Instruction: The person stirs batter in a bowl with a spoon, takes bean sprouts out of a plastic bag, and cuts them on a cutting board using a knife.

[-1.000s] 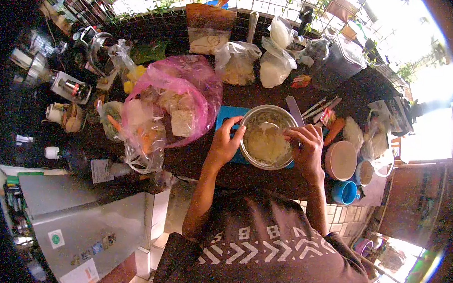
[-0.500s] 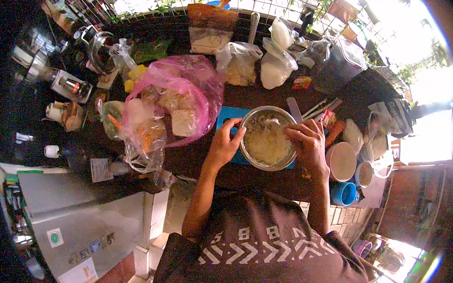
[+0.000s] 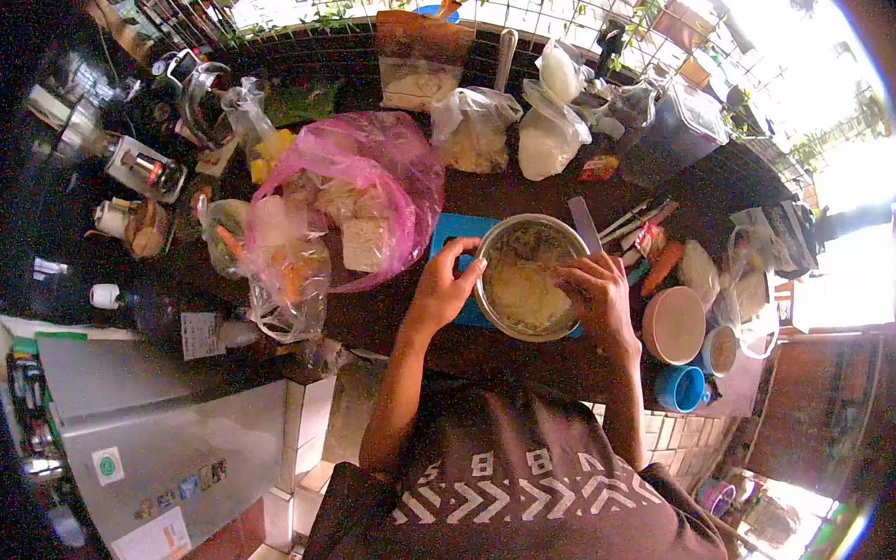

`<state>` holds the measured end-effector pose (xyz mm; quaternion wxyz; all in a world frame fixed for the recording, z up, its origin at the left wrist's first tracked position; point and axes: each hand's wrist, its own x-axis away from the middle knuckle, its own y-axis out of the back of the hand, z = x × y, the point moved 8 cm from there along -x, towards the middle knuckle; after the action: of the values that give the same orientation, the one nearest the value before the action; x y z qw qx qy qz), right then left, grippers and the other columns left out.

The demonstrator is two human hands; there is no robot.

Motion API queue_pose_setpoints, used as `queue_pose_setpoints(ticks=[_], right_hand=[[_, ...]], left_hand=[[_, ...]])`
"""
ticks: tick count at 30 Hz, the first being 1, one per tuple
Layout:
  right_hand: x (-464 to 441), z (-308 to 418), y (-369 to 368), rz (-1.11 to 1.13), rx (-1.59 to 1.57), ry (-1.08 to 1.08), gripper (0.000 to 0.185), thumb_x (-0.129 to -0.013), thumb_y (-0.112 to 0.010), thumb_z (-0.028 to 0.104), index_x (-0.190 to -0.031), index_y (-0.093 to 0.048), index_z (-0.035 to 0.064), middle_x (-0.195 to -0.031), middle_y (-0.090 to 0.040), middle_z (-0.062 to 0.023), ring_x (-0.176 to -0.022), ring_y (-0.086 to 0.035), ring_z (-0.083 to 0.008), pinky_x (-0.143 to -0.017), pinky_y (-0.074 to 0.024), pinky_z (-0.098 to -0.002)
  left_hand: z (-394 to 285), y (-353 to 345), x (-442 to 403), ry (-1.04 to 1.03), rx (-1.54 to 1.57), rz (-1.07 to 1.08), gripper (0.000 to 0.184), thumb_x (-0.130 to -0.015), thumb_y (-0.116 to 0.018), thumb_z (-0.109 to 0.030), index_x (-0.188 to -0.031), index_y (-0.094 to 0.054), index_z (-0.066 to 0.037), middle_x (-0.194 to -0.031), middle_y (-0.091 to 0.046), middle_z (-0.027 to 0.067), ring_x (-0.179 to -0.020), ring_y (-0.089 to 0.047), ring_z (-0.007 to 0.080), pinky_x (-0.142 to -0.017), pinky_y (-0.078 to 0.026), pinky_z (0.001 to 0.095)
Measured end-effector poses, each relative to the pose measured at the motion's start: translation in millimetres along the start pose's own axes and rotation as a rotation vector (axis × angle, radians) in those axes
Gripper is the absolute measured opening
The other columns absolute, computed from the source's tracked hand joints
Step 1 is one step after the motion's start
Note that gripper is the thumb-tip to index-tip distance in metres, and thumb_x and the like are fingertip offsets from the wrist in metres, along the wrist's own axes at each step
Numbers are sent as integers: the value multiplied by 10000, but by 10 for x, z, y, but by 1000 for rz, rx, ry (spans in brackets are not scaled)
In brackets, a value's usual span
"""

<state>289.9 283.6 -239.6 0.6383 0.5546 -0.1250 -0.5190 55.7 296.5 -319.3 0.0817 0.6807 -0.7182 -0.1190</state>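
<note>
A round metal bowl (image 3: 485, 305) with a pale, lumpy mixture (image 3: 527, 292) in it sits on a blue board (image 3: 464, 226). Gripping the bowl's left rim is my left hand (image 3: 446, 288), its thumb and fingers on either side of the edge. My right hand (image 3: 602, 296) is over the right side of the bowl, fingers bent together above the mixture. What those fingers hold, if anything, is hidden; a spoon-like shape showed there earlier.
A pink plastic bag (image 3: 395, 163) with packed food lies left of the bowl. Clear bags (image 3: 475, 131) stand behind. To the right are knives, a carrot (image 3: 663, 268), a pink-lidded tub (image 3: 674, 325) and a blue cup (image 3: 680, 388).
My right hand has shifted slightly left over the bowl, and the pale spoon-like shape at its fingertips no longer shows. My left hand stays on the rim.
</note>
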Motion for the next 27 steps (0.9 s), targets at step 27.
queue_pose_setpoints(ticks=[27], right_hand=[[104,34,-22,-21,-53,-58,223,-746,-760,141,-968,-772,167,-1063,-747,-9,-1033,-642,-271,-944,-475,-441]], left_hand=[[-52,72,-19,-88,-121,38,377,-993,-665,-238,-1291,-636,-9,-1214,-702,154,-1057,-690,250,-844,-546,354]])
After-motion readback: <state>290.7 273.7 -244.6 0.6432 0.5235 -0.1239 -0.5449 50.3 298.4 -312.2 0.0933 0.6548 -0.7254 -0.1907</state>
